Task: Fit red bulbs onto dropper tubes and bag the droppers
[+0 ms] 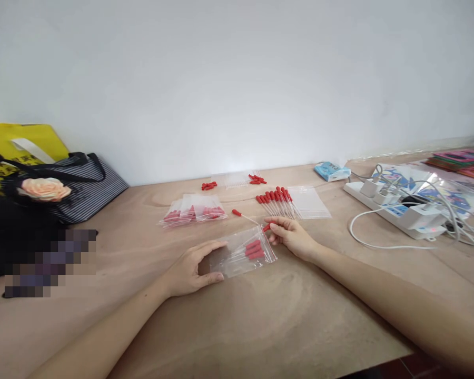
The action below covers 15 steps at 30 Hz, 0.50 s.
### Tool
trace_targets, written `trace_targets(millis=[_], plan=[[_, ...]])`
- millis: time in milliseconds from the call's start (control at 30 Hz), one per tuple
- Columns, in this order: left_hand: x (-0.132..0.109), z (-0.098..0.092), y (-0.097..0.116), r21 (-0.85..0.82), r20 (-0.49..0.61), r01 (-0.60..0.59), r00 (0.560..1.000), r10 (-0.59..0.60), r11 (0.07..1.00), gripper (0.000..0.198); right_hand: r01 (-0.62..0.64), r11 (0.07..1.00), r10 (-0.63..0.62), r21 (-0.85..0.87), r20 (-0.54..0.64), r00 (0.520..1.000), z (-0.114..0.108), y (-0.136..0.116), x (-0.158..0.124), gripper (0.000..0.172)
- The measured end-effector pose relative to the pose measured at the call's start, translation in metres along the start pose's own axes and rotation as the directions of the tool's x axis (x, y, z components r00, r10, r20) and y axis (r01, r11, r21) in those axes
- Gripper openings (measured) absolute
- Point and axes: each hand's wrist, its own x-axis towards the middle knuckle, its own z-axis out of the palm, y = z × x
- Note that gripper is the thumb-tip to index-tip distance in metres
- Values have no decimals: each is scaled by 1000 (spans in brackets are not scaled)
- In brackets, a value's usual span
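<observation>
A clear zip bag [233, 260] lies on the table with several red-capped droppers [255, 249] inside. My left hand [195, 267] rests at the bag's left end, thumb and fingers apart, fingertips touching its edge. At the open right end, my right hand [290, 237] pinches the red cap of another dropper [266, 227], whose tip is hard to make out. Just behind the bag a single dropper [237, 212] lies loose. A fanned row of droppers [274, 197] is beyond my right hand, beside a flat clear bag [310, 202].
Filled bags [193, 209] lie at the back left of the wooden table [237, 326]. Small red cap piles [209, 186] and clear tubes [237, 180] sit near the wall. A power strip [395, 213] with cables is right, a striped bag [98, 184] left.
</observation>
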Motion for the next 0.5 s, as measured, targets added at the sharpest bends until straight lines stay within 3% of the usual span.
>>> trace_targets(millis=[100, 267, 500], plan=[[1, -1, 1, 4, -7, -11, 1000, 11, 1000, 57, 77, 991, -73, -110, 39, 997, 0, 4, 0, 31], [1, -1, 1, 14, 0, -9, 1000, 9, 1000, 56, 141, 979, -124, -146, 122, 985, 7, 16, 3, 25], [0, 0, 1, 23, -8, -13, 1000, 13, 1000, 56, 129, 954, -79, -272, 187, 979, 10, 23, 5, 23]])
